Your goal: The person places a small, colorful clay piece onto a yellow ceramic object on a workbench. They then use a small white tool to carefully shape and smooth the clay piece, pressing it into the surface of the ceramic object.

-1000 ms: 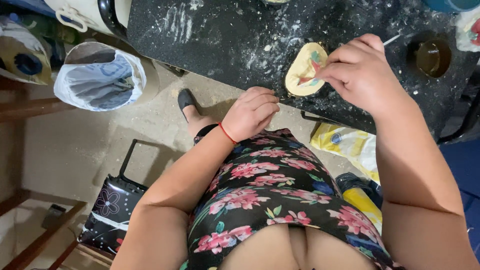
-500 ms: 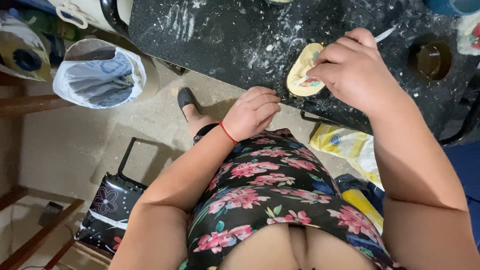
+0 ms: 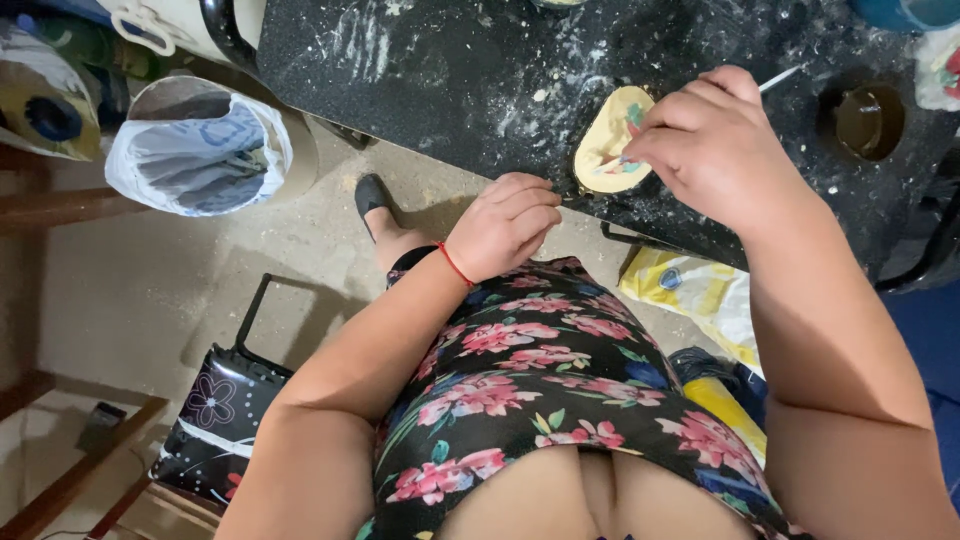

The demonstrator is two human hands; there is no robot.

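Black speckled table (image 3: 420, 70), right hand (image 3: 720, 150) painting yellow piece (image 3: 605, 140)

Yellow-white package (image 3: 700, 295) under the table (image 3: 450, 80)

Pale yellow oval piece (image 3: 603, 146) flat on black tabletop edge, painted patches.

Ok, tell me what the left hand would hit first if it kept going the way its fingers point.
The left hand points at the dark table's near edge, which its curled fingertips seem to touch already. Beyond lies the pale yellow piece, though depth is unclear.
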